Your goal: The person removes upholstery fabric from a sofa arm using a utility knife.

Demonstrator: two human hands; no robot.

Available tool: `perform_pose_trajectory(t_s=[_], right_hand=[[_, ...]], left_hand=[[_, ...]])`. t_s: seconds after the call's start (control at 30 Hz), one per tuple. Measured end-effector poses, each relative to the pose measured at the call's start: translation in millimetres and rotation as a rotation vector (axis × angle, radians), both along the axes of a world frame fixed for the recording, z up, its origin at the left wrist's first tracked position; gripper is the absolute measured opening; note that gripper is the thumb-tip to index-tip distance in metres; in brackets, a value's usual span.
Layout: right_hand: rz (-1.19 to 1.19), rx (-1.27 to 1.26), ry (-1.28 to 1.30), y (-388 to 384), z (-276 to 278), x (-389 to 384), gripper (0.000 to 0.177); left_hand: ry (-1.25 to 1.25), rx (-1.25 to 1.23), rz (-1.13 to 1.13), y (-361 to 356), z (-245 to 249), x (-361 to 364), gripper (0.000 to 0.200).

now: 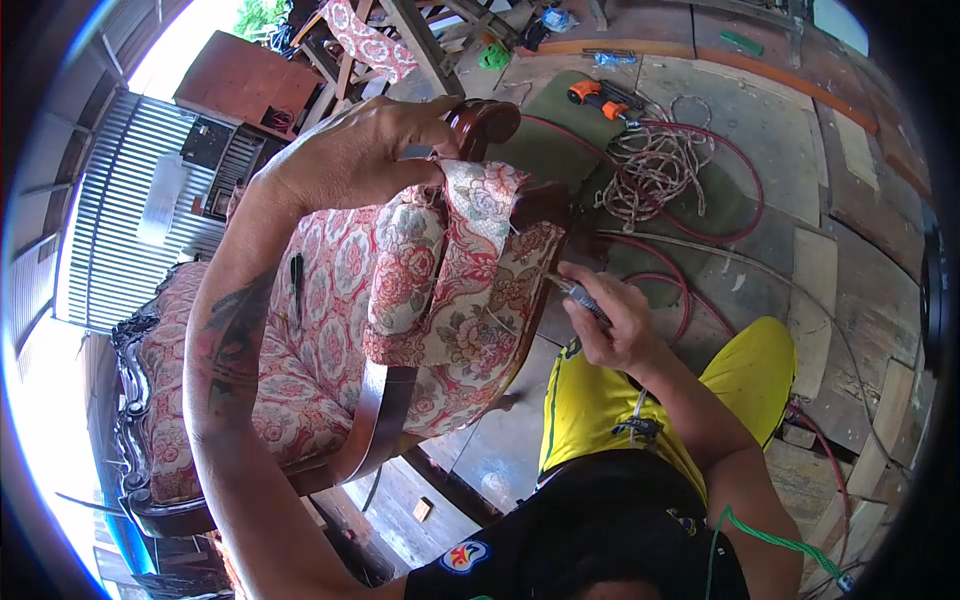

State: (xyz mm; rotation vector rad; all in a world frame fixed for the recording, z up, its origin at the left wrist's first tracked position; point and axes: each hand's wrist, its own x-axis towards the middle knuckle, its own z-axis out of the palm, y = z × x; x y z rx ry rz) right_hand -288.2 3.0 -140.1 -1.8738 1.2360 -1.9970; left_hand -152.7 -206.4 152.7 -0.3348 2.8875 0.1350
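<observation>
Shirt badge (465, 556) unreadable; left hand (360, 155) fingers pinch floral fabric (482, 225), right hand (612, 328) fingers grip slim tool (584, 298).

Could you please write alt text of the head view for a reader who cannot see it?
The left hand pinches floral fabric on a wooden sofa arm; the right hand holds a thin tool at its edge.

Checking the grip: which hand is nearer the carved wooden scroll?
Left. The left hand pinches floral fabric right beside the scroll; the right hand is lower, holding a thin tool.
</observation>
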Motion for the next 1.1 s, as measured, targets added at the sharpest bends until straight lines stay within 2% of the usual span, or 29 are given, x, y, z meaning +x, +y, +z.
perform_pose_trajectory(t_s=[0.13, 0.2, 0.33, 0.5, 0.6, 0.67, 0.7, 0.77, 0.8, 0.9, 0.97, 1.03, 1.1], right_hand=[[-0.036, 0.127, -0.162, 9, -13, -4, 0.038], [-0.026, 0.212, -0.224, 16, -17, -9, 0.037], [0.006, 0.415, -0.348, 27, -20, -15, 0.035], [-0.001, 0.271, -0.390, 23, -1, 0, 0.035], [0.055, 0.231, -0.412, 24, 17, 7, 0.036], [0.129, 0.199, -0.462, 23, 24, 14, 0.038], [0.130, 0.200, -0.459, 22, 29, 15, 0.038], [0.075, 0.000, -0.234, 21, 43, 14, 0.042], [0.117, 0.027, -0.193, 24, 49, 15, 0.045], [0.219, 0.007, -0.155, 20, 62, 27, 0.045], [0.216, -0.032, -0.148, 10, 60, 36, 0.044], [0.253, 0.072, -0.159, 1, 56, 42, 0.043], [0.213, 0.045, -0.179, -12, 54, 47, 0.042]], left_hand=[[-0.074, 0.090, 0.166, 7, 6, 4, 0.025], [0.073, 0.175, 0.269, 11, 2, 10, 0.024], [0.109, 0.088, 0.148, 11, -7, 18, 0.020], [0.156, 0.077, 0.091, 19, -4, 18, 0.021], [0.094, -0.005, 0.059, 20, 4, 20, 0.024], [0.091, 0.203, 0.145, 18, -1, 19, 0.029], [0.095, 0.204, 0.145, 19, -3, 19, 0.029], [0.008, -0.009, 0.156, 27, -4, 14, 0.030], [0.082, -0.014, 0.065, 26, -7, 14, 0.034], [0.001, -0.099, -0.048, 17, -7, 9, 0.038], [-0.041, -0.057, -0.069, 11, -5, 2, 0.034], [-0.113, -0.189, -0.188, 10, -1, -3, 0.027], [-0.123, -0.204, -0.179, 13, 2, -6, 0.025]])
